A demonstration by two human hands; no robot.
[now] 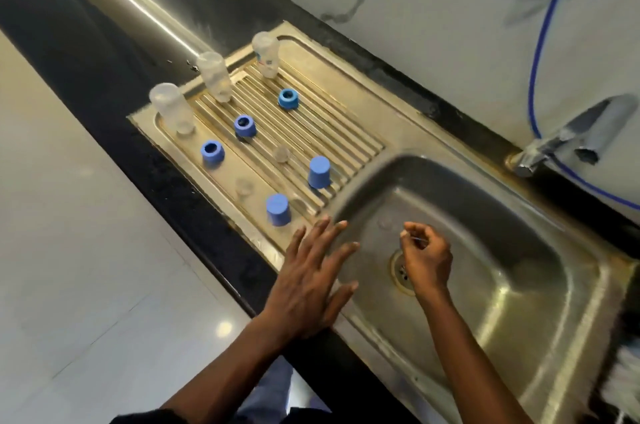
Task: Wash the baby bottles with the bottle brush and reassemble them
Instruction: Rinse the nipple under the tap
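Three clear bottles stand upside down along the far side of the steel drainboard. On its ribs lie three blue collar rings, two blue caps and two clear nipples. My left hand hovers flat with spread fingers over the sink's near left rim and holds nothing. Over the drain, my right hand pinches a small clear piece, too blurred to name.
The sink basin fills the right half, with a faint round clear thing on its floor. A tap and a blue hose sit at the back right. White bristles show at the right edge. A black counter borders the drainboard.
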